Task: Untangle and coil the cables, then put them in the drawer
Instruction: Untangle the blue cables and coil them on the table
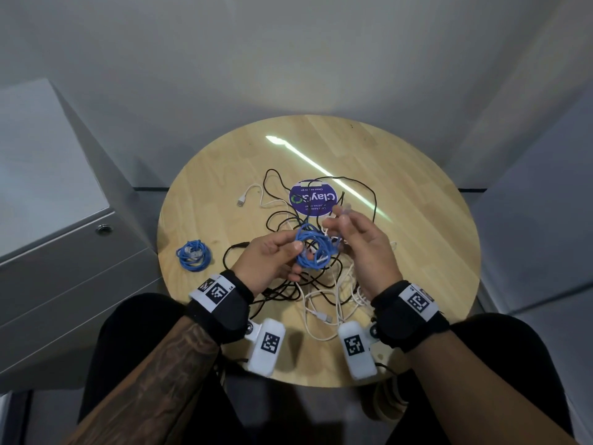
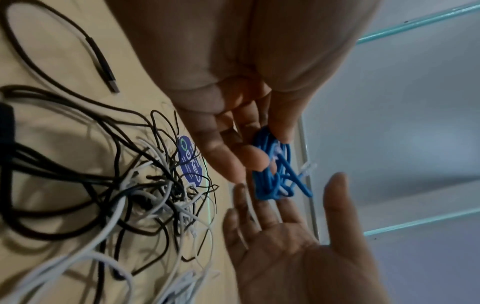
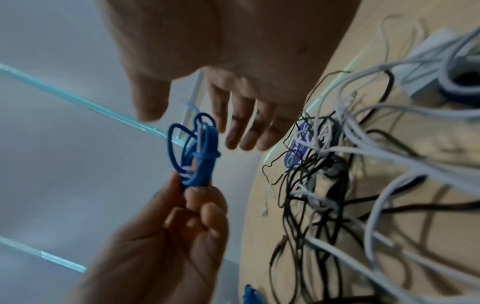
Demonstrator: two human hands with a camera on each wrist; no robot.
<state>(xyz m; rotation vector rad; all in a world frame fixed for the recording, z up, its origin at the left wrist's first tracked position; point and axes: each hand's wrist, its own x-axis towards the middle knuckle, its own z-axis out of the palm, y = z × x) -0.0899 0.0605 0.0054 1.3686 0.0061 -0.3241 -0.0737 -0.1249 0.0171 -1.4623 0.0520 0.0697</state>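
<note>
Two hands are hovering over the round wooden table [image 1: 417, 194]. The left hand [image 1: 269, 261] is pinching a coiled blue cable [image 1: 313, 250] between thumb and curled fingers, above the tangle of black and white cables [image 1: 321, 284]. The right hand [image 1: 362, 248] is hanging just beside it, fingers loosely spread and gripping nothing. Another coiled blue cable [image 1: 193, 255] is lying near the table's left edge, beside a grey drawer cabinet [image 1: 64, 245].
</note>
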